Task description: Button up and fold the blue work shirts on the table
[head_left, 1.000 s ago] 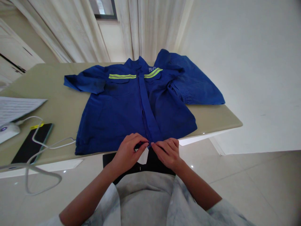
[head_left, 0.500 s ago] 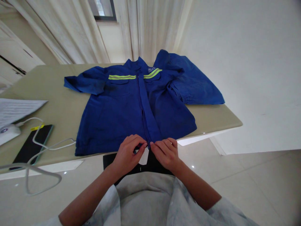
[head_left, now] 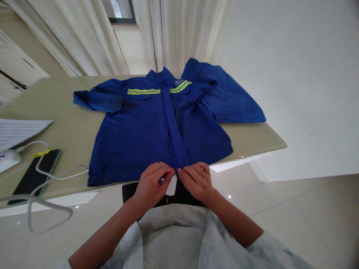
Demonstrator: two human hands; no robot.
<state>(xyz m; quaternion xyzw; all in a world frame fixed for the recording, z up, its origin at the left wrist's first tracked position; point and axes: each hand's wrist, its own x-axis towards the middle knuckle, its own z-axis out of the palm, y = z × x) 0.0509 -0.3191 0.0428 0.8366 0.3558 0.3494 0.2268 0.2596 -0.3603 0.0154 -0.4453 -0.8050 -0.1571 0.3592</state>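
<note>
A blue work jacket (head_left: 134, 138) lies front up on the table, collar away from me, with yellow-green reflective strips (head_left: 144, 91) across the chest. Its front zipper (head_left: 168, 134) runs down to the hem at the table's near edge. There my left hand (head_left: 153, 183) pinches the bottom of one front edge between thumb and fingers. Close beside it, my right hand (head_left: 197, 181) grips the bottom of the other front edge. The fingertips of both hands nearly meet and hide the zipper's lower end. Below them shows a white piece, perhaps a tag (head_left: 171, 186).
Folded blue cloth (head_left: 232, 97) lies at the table's right end, partly by the jacket's sleeve. On the left are a dark phone (head_left: 33, 175), a white cable (head_left: 50, 203), a white device (head_left: 8, 160) and printed paper (head_left: 22, 130). A wall (head_left: 303, 74) stands at right.
Both hands stay at the jacket's hem with almost the same pinch. The view has shifted slightly, so the whole scene sits a little further left.
</note>
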